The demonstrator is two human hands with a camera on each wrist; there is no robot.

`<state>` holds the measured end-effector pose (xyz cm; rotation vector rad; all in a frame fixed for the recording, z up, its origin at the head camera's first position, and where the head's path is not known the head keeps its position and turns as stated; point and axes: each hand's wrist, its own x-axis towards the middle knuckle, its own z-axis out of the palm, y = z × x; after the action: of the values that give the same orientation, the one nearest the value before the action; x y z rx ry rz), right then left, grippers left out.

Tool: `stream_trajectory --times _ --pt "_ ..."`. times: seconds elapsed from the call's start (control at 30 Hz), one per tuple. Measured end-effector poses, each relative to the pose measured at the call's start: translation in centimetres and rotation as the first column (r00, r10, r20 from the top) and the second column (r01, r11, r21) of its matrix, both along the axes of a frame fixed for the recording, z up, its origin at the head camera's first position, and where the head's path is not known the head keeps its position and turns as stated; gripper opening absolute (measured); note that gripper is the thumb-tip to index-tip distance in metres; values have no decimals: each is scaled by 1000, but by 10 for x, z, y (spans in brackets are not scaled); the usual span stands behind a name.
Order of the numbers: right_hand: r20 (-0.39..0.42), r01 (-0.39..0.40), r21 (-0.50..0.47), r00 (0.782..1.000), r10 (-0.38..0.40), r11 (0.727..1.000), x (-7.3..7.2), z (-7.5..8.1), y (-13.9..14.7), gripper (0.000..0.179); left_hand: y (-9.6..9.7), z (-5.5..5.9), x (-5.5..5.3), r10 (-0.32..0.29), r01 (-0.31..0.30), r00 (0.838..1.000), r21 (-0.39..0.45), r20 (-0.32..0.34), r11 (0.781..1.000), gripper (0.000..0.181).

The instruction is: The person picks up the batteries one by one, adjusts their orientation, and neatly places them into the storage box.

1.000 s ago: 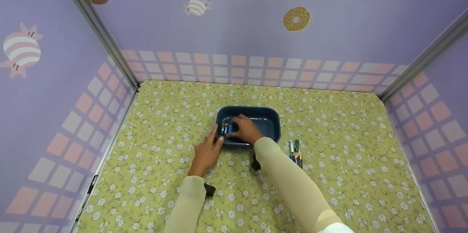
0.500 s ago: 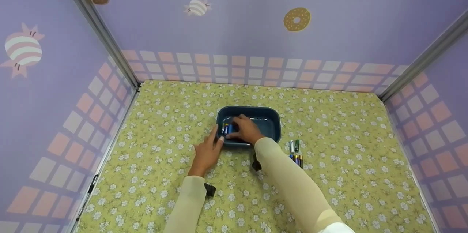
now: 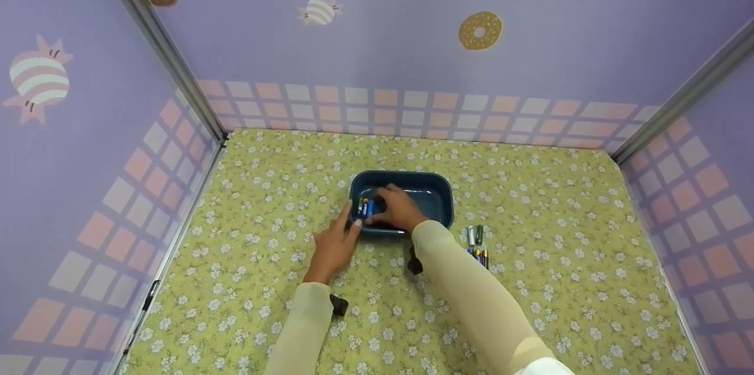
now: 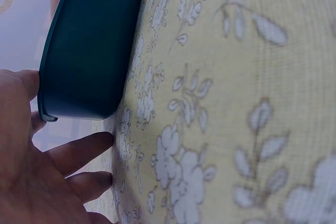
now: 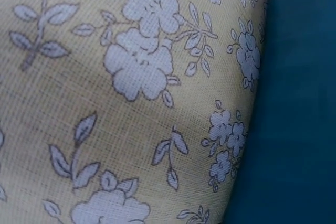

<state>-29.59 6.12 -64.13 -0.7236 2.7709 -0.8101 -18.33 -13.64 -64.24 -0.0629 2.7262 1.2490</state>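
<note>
In the head view, a dark blue-green plastic basin (image 3: 437,216) sits on the flowered cloth. Several small batteries (image 3: 364,206) lie side by side at its left end. My right hand (image 3: 399,208) reaches inside the basin and pinches a blue battery (image 3: 370,209) at the right of that row, its fingers curled and partly hidden. At the front left corner, my left hand (image 3: 336,241) touches the rim. In the left wrist view the thumb (image 4: 30,83) meets the rim, while other fingers (image 4: 84,153) extend toward the cloth. The right wrist view shows only the basin's outer wall (image 5: 294,108) and cloth.
To the right of the basin, a silver battery (image 3: 470,236) and a green battery (image 3: 479,235) lie on the cloth. More batteries (image 3: 484,259) lie just in front of them, partly covered by the right sleeve (image 3: 465,286). Purple patterned walls (image 3: 400,57) enclose the surface.
The blue battery at my right hand sits slightly closer to the others in the row. Both hands and the basin otherwise keep nearly the same place.
</note>
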Motion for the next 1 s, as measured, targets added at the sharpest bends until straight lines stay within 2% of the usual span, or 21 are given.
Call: stream_trajectory --times 0.2,0.37,0.53,0.67,1.0 --pt "-5 -30 -60 1000 30 998 -2 5 8 64 0 -1 -2 -24 24 1000 -28 -15 999 66" --pt "29 -19 -131 999 23 991 -3 21 16 60 0 0 -1 -29 29 1000 -25 0 999 65" --pt "39 8 -205 999 0 979 -2 37 29 61 1 2 0 -5 6 1000 -20 15 1000 63" --pt "14 20 -244 1000 -17 970 0 54 44 62 2 2 0 9 -8 1000 -24 14 1000 62" --pt "-102 39 -327 992 -76 944 10 97 96 56 2 0 0 -1 1 1000 -33 -17 999 65"
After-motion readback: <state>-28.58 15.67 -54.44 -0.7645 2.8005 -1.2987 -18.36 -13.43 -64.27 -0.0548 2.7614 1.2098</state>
